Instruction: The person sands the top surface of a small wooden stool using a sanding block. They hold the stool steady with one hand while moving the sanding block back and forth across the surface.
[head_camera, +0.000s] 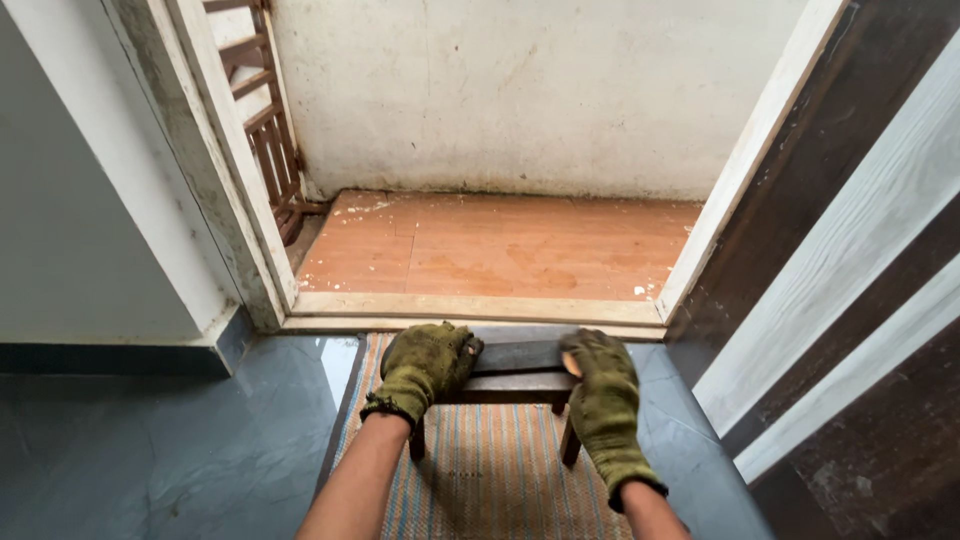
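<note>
Two gloved hands grip a small wooden stool at an open doorway.

A white plastered wall (530, 90) rises behind an orange tiled floor (500, 245); a dark door (860, 300) stands open at the right. Nearer, a striped woven mat (490, 480) lies on grey tiles. On it stands the dark stool (515, 372) — just before the threshold (470, 310). The left hand (425, 365) and right hand (600, 395), in worn green gloves, each close around one end of its seat.

Small dark wooden stool (515, 372), upright on a striped mat (legs visible), before the doorway threshold
</note>
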